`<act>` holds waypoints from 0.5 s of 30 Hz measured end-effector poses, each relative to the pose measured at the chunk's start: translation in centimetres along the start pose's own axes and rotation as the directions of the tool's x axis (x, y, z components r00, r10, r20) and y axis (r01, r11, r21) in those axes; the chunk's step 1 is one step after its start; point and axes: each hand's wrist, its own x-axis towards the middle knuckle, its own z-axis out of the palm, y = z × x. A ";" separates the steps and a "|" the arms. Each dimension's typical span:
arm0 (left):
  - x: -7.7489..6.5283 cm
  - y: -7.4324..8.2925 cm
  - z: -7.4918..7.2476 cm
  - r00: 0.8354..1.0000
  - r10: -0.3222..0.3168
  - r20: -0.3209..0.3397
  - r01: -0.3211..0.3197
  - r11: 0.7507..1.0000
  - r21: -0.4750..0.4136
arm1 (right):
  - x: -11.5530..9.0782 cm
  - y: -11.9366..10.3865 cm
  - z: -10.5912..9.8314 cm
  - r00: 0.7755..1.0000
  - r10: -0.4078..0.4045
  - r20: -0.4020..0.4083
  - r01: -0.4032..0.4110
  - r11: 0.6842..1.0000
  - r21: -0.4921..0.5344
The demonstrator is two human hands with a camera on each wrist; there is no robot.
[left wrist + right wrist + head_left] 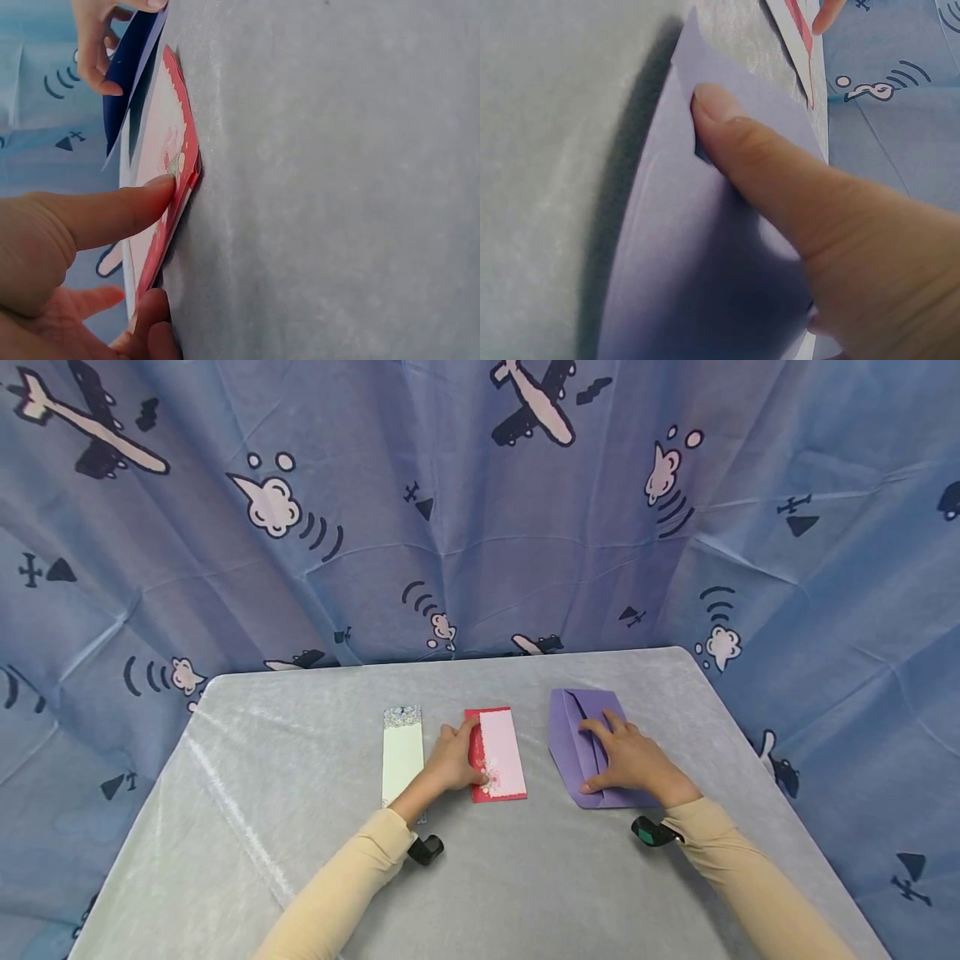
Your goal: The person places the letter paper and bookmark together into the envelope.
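Note:
A red and pale pink card or envelope [504,752] with a floral print lies mid-table. My left hand [452,758] holds it by its left side; in the left wrist view the thumb [150,206] presses on its printed face near the red border, other fingers curled by the edge. To the right, a purple envelope [564,727] with folded flaps is gripped by my right hand [630,756], fingers spread over it. The right wrist view has the thumb [742,142] at a dark gap in the purple paper; the other fingertips are mostly hidden there.
A pale green card [402,752] with a patterned top lies left of the red one, partly behind my left wrist. The grey cloth-covered table [247,793] ends at a blue curtain [450,527] printed with airplanes. A dark device [651,832] sits on each wrist.

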 end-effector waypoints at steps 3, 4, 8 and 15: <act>0.0 0.2 0.1 1.000 -0.012 -0.004 0.012 1.000 -0.005 | 0.0 0.1 0.1 1.000 0.000 -0.003 0.000 1.000 -0.002; 0.0 0.2 0.1 1.000 -0.017 -0.003 0.017 1.000 -0.007 | 0.0 0.1 0.1 1.000 0.000 -0.004 0.000 1.000 -0.003; 0.0 0.3 0.0 0.999 -0.034 0.008 0.034 0.999 -0.015 | 0.1 0.1 0.1 1.000 0.003 -0.003 -0.003 1.000 -0.008; -0.1 0.2 0.1 0.999 -0.036 0.036 0.038 0.999 -0.032 | 0.2 0.2 0.4 1.000 0.009 0.002 -0.009 1.000 -0.003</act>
